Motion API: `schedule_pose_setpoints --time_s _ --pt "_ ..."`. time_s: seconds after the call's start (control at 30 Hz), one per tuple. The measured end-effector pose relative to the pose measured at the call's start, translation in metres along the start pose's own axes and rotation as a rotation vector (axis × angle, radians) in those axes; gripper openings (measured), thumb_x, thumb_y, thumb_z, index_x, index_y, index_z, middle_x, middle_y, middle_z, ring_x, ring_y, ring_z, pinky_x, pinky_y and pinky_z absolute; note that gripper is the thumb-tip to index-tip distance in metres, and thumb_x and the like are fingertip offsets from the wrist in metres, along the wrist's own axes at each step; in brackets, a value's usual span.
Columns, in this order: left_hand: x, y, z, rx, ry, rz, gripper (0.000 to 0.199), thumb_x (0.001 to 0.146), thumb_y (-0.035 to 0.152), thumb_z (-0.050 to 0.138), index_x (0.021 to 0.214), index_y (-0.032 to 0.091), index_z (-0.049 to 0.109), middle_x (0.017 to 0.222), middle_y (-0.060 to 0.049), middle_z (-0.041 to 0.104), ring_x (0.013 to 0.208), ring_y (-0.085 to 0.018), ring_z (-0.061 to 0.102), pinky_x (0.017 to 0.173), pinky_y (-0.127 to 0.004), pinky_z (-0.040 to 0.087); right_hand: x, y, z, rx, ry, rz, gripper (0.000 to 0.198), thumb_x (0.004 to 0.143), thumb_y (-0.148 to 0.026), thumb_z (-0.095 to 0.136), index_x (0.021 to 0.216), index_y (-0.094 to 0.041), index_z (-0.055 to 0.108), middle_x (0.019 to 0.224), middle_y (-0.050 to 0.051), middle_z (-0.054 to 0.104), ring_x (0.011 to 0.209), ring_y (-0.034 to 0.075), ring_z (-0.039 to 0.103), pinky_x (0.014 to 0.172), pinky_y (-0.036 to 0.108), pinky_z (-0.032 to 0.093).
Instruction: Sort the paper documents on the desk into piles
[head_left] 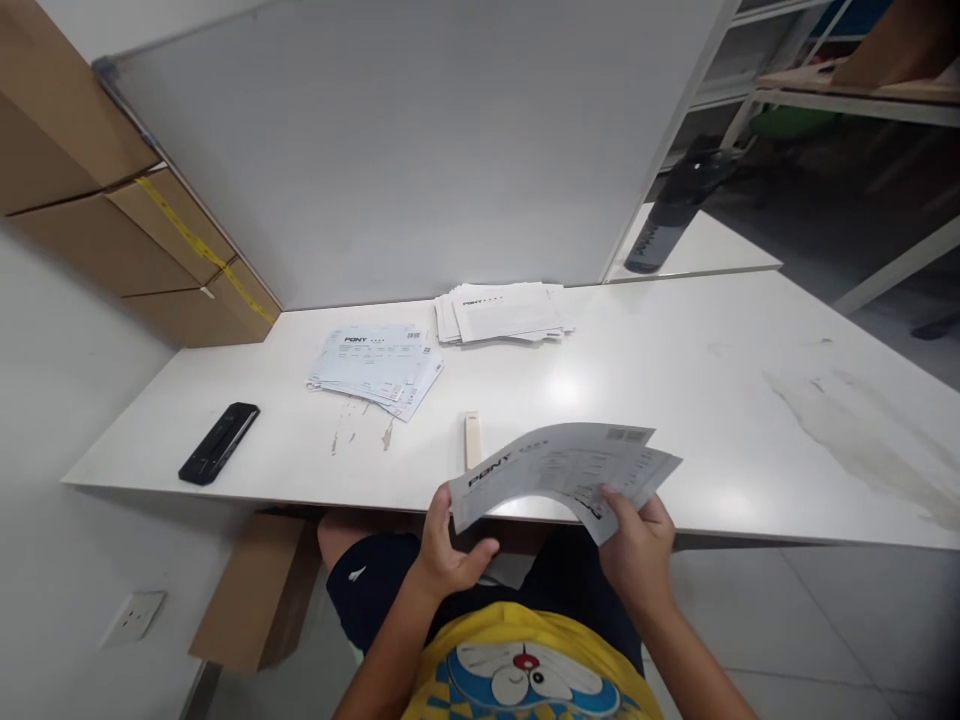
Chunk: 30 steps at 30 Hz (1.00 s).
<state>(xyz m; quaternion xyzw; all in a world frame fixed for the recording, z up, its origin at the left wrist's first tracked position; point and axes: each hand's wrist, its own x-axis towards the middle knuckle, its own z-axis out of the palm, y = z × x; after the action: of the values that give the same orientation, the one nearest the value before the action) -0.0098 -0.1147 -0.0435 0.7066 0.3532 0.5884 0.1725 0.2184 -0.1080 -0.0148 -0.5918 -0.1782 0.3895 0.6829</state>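
Printed paper slips [555, 455] marked "PONY" arch upward above the table's front edge. My right hand [637, 540] pinches their right end between thumb and fingers; at least two sheets fan apart there. At the left end, the fingers of my left hand [450, 550] touch the paper's edge, while its thumb stands apart and the hand is open. Just behind the slips lies a narrow cream-coloured bar [472, 438], its near end partly hidden by the paper. Farther back are a loose stack of bluish printed slips [375, 365] and a stack of white ones [510, 312].
A black phone [219, 443] lies on the white table [720, 430] at left. Cardboard boxes [172, 240] are piled at the back left, beside a large grey-white board [420, 150]. A dark bottle [671, 215] stands at the back right. Another cardboard box [259, 590] is below the table.
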Motion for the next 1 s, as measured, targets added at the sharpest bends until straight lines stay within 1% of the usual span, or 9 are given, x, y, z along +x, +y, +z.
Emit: schedule_pose_setpoints --time_s 0.1,0.23,0.37,0.47,0.57,0.7,0.83,0.93,1.0 --pt "0.026 -0.005 0.006 -0.011 0.070 0.201 0.068 0.099 0.026 0.055 0.157 0.030 0.020 0.114 -0.012 0.064 0.103 -0.021 0.067 0.088 -0.041 0.058 0.011 0.001 0.000 -0.012 -0.103 -0.093 0.038 0.066 -0.044 0.078 0.095 -0.021 0.068 0.087 0.005 0.073 0.089 0.026 0.068 0.084 0.044 0.054" --pt "0.050 -0.016 0.006 0.018 0.152 0.250 0.057 0.102 0.033 0.047 0.155 0.026 0.026 0.100 -0.008 0.061 0.086 -0.019 0.065 0.074 -0.033 0.057 0.027 0.001 0.008 -0.098 -0.262 -0.275 0.044 0.069 -0.051 0.077 0.099 -0.022 0.066 0.096 0.008 0.073 0.093 0.027 0.067 0.083 0.043 0.054" --pt "0.058 -0.017 0.007 0.080 0.118 0.336 0.048 0.103 0.037 0.043 0.148 0.025 0.034 0.081 -0.002 0.058 0.069 -0.017 0.059 0.064 -0.032 0.052 0.036 0.008 0.014 -0.199 -0.287 -0.224 0.043 0.069 -0.058 0.076 0.090 -0.021 0.067 0.091 0.009 0.073 0.089 0.029 0.067 0.079 0.045 0.055" --pt "0.061 -0.010 0.008 0.127 0.148 0.390 0.037 0.103 0.035 0.042 0.137 0.022 0.046 0.071 0.001 0.056 0.058 -0.015 0.052 0.058 -0.031 0.047 0.035 0.014 0.012 -0.223 -0.298 -0.259 0.047 0.070 -0.054 0.078 0.102 -0.021 0.068 0.104 0.010 0.072 0.096 0.028 0.066 0.086 0.045 0.054" --pt "0.061 -0.005 0.006 0.159 0.194 0.341 0.032 0.104 0.035 0.038 0.126 0.020 0.056 0.069 0.001 0.056 0.057 -0.015 0.052 0.058 -0.030 0.046 0.033 0.015 0.005 -0.187 -0.328 -0.306 0.052 0.073 -0.049 0.078 0.115 -0.021 0.066 0.109 0.009 0.070 0.097 0.025 0.066 0.087 0.041 0.053" --pt "0.056 -0.004 -0.007 0.217 0.221 0.242 0.035 0.104 0.035 0.033 0.112 0.020 0.063 0.077 -0.005 0.063 0.066 -0.018 0.061 0.057 -0.030 0.048 0.034 0.017 -0.001 -0.163 -0.366 -0.226 0.037 0.076 -0.050 0.075 0.098 -0.021 0.071 0.097 0.008 0.074 0.094 0.026 0.067 0.083 0.040 0.054" --pt "0.054 0.000 -0.024 0.290 0.205 0.216 0.031 0.102 0.032 0.041 0.088 0.020 0.066 0.070 -0.004 0.064 0.061 -0.018 0.061 0.054 -0.029 0.047 0.032 0.010 0.002 -0.188 -0.428 -0.134 0.039 0.070 -0.053 0.079 0.090 -0.020 0.075 0.092 0.009 0.077 0.091 0.030 0.069 0.079 0.041 0.057" --pt "0.053 0.006 -0.039 0.221 0.281 0.155 0.034 0.100 0.033 0.046 0.076 0.020 0.066 0.061 -0.001 0.061 0.054 -0.016 0.058 0.052 -0.028 0.044 0.016 -0.002 0.001 -0.248 -0.575 0.002 0.042 0.069 -0.052 0.080 0.097 -0.021 0.077 0.089 0.009 0.077 0.085 0.030 0.070 0.071 0.039 0.059" --pt "0.051 0.007 -0.051 0.182 0.284 0.033 0.038 0.101 0.033 0.042 0.074 0.020 0.065 0.060 -0.001 0.061 0.054 -0.016 0.057 0.053 -0.028 0.044 0.004 -0.007 -0.005 -0.317 -0.724 0.138 0.042 0.071 -0.050 0.079 0.101 -0.020 0.076 0.090 0.008 0.077 0.083 0.030 0.071 0.069 0.041 0.060"
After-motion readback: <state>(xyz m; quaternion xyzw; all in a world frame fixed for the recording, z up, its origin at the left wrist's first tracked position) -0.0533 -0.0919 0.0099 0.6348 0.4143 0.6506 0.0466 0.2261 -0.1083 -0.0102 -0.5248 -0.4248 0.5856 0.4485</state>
